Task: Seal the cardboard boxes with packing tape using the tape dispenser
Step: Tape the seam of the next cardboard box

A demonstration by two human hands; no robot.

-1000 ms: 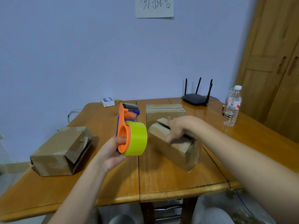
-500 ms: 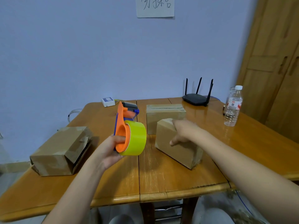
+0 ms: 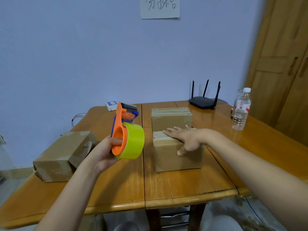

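Observation:
My left hand [image 3: 104, 152] grips the orange tape dispenser [image 3: 124, 130] with its yellow-green tape roll, held upright above the table, left of the boxes. A small cardboard box [image 3: 176, 156] stands square in the table's middle. My right hand [image 3: 185, 139] lies flat on its top, fingers straight, thumb down over the front face. Just behind it stands a second cardboard box [image 3: 171, 117] with tape along its top seam. A third cardboard box [image 3: 61, 155] with loose flaps lies at the table's left edge.
The wooden table [image 3: 175, 189] has a seam down its middle. A black router [image 3: 202, 101] sits at the back, a water bottle [image 3: 241, 109] at the right, a small white device [image 3: 111, 105] at the back left. A wooden door stands at right.
My right hand has turned the middle box from a tilted, skewed pose to sit square and flat, and now lies flat on its top. The dispenser has barely moved.

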